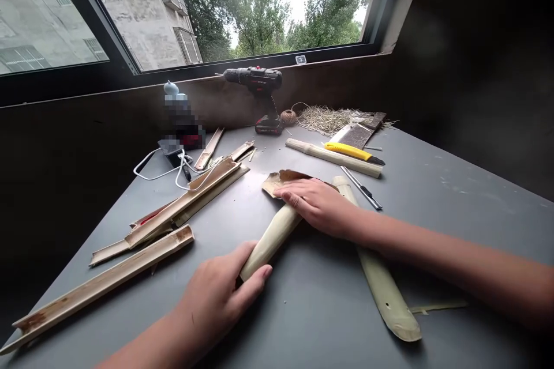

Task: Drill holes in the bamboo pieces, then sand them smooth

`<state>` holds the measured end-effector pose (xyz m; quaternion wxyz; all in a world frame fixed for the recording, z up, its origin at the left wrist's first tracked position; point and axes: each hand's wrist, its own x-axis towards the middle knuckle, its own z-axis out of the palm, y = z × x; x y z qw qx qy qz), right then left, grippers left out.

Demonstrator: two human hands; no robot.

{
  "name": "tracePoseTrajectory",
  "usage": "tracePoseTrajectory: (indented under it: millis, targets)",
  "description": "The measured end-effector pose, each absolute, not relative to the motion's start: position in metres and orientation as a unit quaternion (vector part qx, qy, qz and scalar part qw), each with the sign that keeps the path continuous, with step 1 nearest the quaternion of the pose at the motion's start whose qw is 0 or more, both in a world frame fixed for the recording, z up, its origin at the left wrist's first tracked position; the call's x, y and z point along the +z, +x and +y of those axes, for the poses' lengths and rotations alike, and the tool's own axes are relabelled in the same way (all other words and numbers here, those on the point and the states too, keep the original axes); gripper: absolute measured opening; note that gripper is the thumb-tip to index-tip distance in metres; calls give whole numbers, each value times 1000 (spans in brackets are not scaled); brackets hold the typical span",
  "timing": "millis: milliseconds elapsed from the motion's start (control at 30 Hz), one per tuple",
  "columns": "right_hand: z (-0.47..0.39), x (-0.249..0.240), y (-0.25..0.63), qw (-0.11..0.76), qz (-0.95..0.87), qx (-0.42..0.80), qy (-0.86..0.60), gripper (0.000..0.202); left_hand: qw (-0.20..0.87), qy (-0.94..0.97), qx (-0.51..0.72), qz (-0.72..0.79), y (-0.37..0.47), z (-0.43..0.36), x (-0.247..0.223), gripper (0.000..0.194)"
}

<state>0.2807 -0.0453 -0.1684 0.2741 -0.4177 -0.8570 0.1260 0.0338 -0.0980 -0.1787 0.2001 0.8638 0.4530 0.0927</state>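
A pale green bamboo piece (274,236) slants across the middle of the table. Around its near end my left hand (223,282) is closed, thumb along the right side. My right hand (318,204) lies over the far end, gripping a curled brown sheet of sandpaper (271,183) against the bamboo; part of the sheet is hidden under the fingers. Just right of that, a second bamboo piece (376,279) with a small hole near its rounded end passes beneath my right forearm.
Split bamboo lengths (104,285) lie at left beside a white cable (141,176). Behind stand a cordless drill (259,83) and a twine ball (288,117). At back right are a yellow utility knife (348,151), a slim silver knife (361,187), a cleaver (355,134) and shavings (324,120).
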Motion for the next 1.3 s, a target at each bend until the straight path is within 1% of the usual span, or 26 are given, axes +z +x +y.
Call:
tracePoseTrajectory:
  millis: [67, 133, 200, 300, 367, 433, 533, 567, 633, 700, 733, 767, 900, 967, 1067, 1167, 1233, 1300]
  targets:
    - [-43, -170, 282, 282, -850, 114, -430, 50, 192, 868, 94, 449, 34, -97, -179, 37]
    - [-59, -169, 275, 282, -864, 123, -398, 49, 161, 888, 115, 416, 35, -97, -179, 31]
    - [-80, -167, 264, 270, -884, 138, -356, 49, 98, 914, 147, 364, 36, -97, -179, 26]
    - [-89, -165, 260, 252, -902, 149, -318, 48, -36, 931, 184, 315, 36, -97, -177, 28]
    - [-74, -166, 269, 264, -891, 140, -341, 46, -111, 926, 188, 307, 36, -95, -175, 27]
    - [-57, -168, 278, 283, -865, 123, -396, 48, -171, 921, 184, 298, 37, -94, -172, 26]
    - [-59, -169, 277, 279, -844, 113, -444, 51, -235, 917, 168, 275, 39, -97, -169, 24]
    - [-67, -169, 272, 266, -853, 122, -432, 49, -241, 919, 162, 266, 40, -99, -168, 23]
    - [-83, -168, 261, 240, -884, 158, -368, 46, -233, 926, 157, 252, 42, -103, -167, 25]
    - [-84, -168, 258, 239, -897, 183, -325, 44, -233, 928, 153, 248, 43, -105, -166, 26]
    - [-78, -168, 261, 248, -896, 183, -321, 44, -240, 926, 148, 250, 43, -106, -166, 22]
    - [-67, -169, 265, 262, -890, 174, -328, 45, -249, 924, 140, 253, 43, -105, -167, 18]
    - [-31, -170, 282, 305, -855, 140, -395, 53, -268, 919, 121, 262, 43, -103, -170, 29]
    - [-36, -169, 276, 304, -856, 142, -393, 50, -277, 916, 123, 265, 44, -104, -171, 30]
    - [-62, -168, 259, 283, -894, 151, -312, 42, -276, 917, 130, 259, 46, -108, -169, 24]
    - [-64, -168, 257, 255, -931, 138, -221, 39, -275, 916, 137, 257, 47, -109, -167, 22]
    - [-45, -170, 270, 260, -929, 135, -226, 43, -282, 913, 133, 263, 45, -107, -167, 27]
    - [-22, -171, 285, 279, -906, 138, -285, 50, -287, 911, 125, 269, 43, -104, -168, 37]
